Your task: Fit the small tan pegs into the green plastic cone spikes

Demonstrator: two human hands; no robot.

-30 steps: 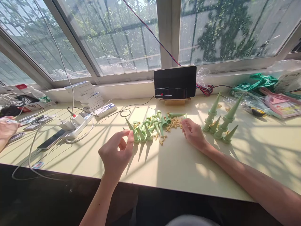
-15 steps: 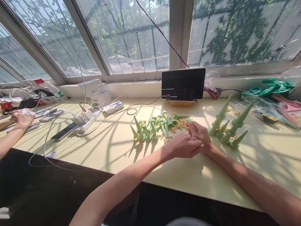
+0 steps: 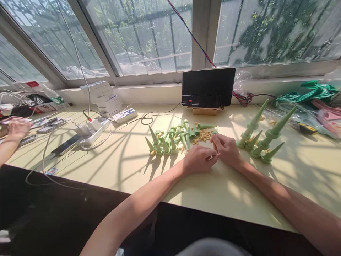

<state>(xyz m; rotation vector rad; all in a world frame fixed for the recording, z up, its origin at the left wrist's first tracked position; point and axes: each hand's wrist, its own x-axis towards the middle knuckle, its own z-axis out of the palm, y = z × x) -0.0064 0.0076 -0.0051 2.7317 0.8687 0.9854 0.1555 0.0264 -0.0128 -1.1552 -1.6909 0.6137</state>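
Note:
My left hand point(image 3: 198, 159) and my right hand point(image 3: 226, 149) meet on the pale yellow table point(image 3: 202, 188), fingertips pinched together; what they pinch is too small to make out. Just beyond them lies a heap of small tan pieces point(image 3: 203, 135). To its left is a pile of green cone spikes point(image 3: 170, 140), several upright and others lying down. To the right of my right hand stand stacked green cones point(image 3: 262, 133), tall and leaning.
A dark tablet point(image 3: 208, 87) stands on a wooden holder at the window sill. A power strip, cables and a phone point(image 3: 65, 144) lie at the left, beside another person's hand point(image 3: 16, 128). Bags and packets point(image 3: 314, 103) crowd the right back.
My left hand has swung from in front of the cone pile across to my right hand, and its fingers now pinch against the right hand's. The camera shifted slightly.

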